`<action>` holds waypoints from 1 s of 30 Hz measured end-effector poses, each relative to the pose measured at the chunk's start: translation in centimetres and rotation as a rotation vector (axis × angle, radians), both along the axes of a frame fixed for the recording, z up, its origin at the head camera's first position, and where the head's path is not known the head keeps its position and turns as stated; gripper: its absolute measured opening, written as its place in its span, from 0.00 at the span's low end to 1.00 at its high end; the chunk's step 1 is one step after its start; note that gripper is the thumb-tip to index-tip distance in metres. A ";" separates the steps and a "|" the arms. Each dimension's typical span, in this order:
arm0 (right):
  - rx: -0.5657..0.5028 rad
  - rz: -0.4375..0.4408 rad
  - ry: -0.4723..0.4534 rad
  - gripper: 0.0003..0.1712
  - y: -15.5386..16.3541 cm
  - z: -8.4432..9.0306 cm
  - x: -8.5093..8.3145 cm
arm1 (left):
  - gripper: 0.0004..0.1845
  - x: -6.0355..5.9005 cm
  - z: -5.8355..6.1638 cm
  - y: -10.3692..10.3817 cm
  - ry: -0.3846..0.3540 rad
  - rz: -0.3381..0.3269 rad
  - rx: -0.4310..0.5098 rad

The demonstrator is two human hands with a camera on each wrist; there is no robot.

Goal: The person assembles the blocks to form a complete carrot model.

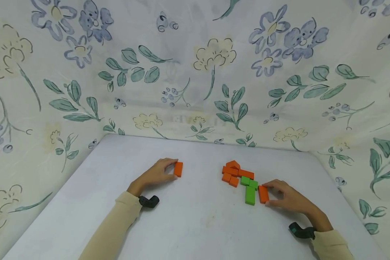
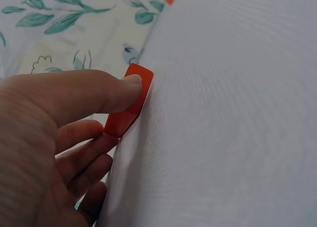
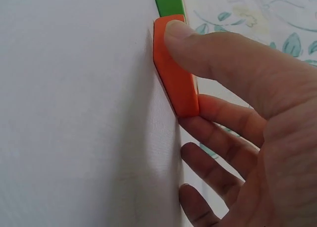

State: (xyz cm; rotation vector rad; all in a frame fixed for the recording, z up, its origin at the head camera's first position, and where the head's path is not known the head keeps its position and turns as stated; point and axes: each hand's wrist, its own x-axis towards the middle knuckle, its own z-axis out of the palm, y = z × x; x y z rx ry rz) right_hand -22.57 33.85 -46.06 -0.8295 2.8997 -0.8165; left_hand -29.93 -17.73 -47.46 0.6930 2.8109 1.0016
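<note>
Left hand: now resting on the white table (image 1: 188,224) left of centre, left hand (image 1: 156,175) with thumb and fingers pinching a small orange rectangular block (image 1: 178,169) that stands on the tabletop.
Left wrist view: thumb (image 2: 99,91) pressed across the face of that block (image 2: 130,106), other fingers curled beneath its lower end.
Right hand: right of centre, right hand (image 1: 287,198) gripping a longer orange rectangular block (image 1: 263,194) (thumb on the near end, fingertips on the far end).
Right wrist view: thumb (image 3: 208,49) on the upper end of this block (image 3: 174,73), index finger curled under the lower end, remaining fingers loosely bent below.
Position of the longer orange block: flat on the table, just beside the right edge of a long green rectangular block (image 1: 250,195); touching or a hair apart, cannot tell.
Green pieces: two small green square blocks (image 1: 248,182) directly above the long green one.
Orange cluster: several orange blocks (image 1: 234,172) packed together up and left of the green squares, touching them.
Separation: left hand's block well apart from the cluster.
Surroundings: floral cloth backdrop (image 1: 195,72) with blue flowers and green leaves, rising behind and at both sides of the table.
Sleeves: cream sleeves (image 1: 113,227) on both forearms, black wrist mounts (image 1: 148,201) at the cuffs.
</note>
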 end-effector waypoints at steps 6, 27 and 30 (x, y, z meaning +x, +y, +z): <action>-0.009 -0.030 -0.052 0.32 0.4 1.0 -0.1 | 0.37 -0.1 -0.1 0.2 0.003 -0.012 0.030; -0.112 -0.074 0.177 0.29 -5.7 7.4 -1.4 | 0.36 -0.1 -0.5 0.1 -0.021 0.015 0.042; -0.134 -0.072 0.182 0.30 -7.6 8.0 -2.2 | 0.37 -0.2 -0.3 -0.1 -0.028 0.021 0.033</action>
